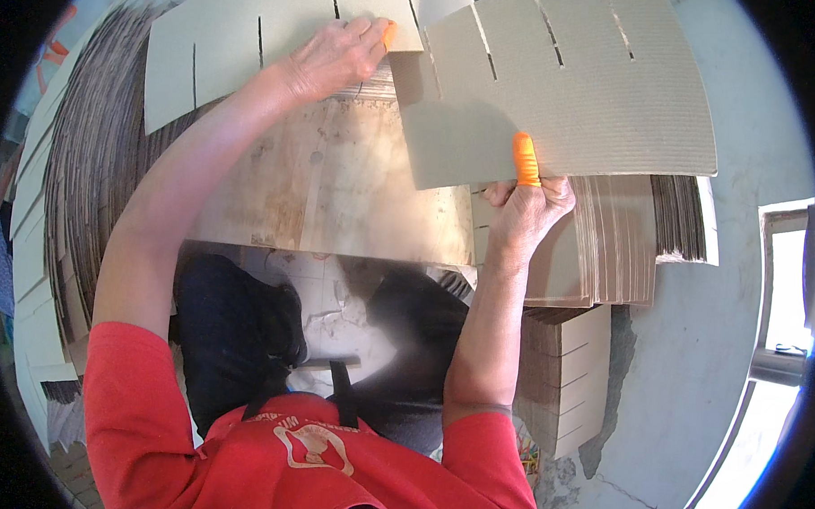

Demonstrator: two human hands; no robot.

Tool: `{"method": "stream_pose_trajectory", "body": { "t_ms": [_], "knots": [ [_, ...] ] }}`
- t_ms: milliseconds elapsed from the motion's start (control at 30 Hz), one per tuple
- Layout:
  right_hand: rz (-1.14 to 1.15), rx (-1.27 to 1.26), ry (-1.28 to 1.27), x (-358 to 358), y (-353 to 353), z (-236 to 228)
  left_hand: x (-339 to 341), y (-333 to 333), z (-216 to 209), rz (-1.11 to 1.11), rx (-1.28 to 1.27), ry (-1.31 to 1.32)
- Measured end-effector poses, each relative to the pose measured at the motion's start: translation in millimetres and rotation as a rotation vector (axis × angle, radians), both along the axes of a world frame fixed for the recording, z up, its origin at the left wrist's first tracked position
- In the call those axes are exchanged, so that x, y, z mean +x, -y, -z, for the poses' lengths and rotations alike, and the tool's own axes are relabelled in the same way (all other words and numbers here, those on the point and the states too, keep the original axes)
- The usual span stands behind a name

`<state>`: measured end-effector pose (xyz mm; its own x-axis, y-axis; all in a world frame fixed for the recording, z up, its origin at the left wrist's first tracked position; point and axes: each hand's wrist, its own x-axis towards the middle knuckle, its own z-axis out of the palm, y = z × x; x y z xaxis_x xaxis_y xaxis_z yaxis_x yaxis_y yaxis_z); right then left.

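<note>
Two slotted cardboard sheets in play: right sheet (pixel 565 116) is out over the far-right corner of the bench (pixel 338 180), left sheet (pixel 226 64) spans the bench's far-left side. Right hand (pixel 530 209) has the right sheet by its near edge, thumb with orange cover (pixel 526 160) on top, other fingers mostly hidden below. Left hand (pixel 343 57) is at the left sheet's near-right corner, fingers bunched; can't tell if it's pinching or only pressing. Sheets overlap in view at that corner, contact unclear. Step in hand reads as shifting sheets one by one; next move would call for a firm right-hand grip and a clean separation at the overlap, slots not snagging. Right sheet's long axis looks left-right, roughly along the bench's near edge, slots running away from the wearer, far edge cropped; left sheet's near edge slants away toward the right. Cardboard stacks flank the bench: left stack (pixel 97 136), right stack (pixel 605 243)
</note>
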<state>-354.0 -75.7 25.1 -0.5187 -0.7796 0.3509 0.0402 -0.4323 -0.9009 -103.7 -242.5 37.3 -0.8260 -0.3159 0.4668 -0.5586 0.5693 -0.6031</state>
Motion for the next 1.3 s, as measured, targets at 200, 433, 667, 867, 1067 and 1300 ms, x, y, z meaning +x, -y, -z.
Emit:
{"method": "stream_pose_trajectory", "body": {
  "t_ms": [200,433,667,867,1067,1300],
  "knots": [
    [0.065,0.04,-0.085,2.5,1.7,2.7,-11.3,-44.6,12.3,0.133,-0.051,0.026],
    [0.085,0.069,-0.1,4.9,9.6,25.3,-28.4,-131.5,26.2,0.262,0.109,0.011],
    [0.137,0.213,-0.244,27.1,14.5,37.9,-21.2,-124.0,35.1,0.24,0.457,-0.367],
    [0.102,0.133,-0.234,21.0,18.9,41.6,10.7,0.5,-16.2,0.135,0.697,-0.715],
    [0.037,0.202,-0.164,26.3,14.2,30.3,-5.2,32.8,-43.2,-0.098,0.31,-0.706],
    [-0.018,0.242,-0.127,34.8,7.8,17.1,21.4,80.0,-2.6,-0.197,0.3,-0.294]
  ]
}}
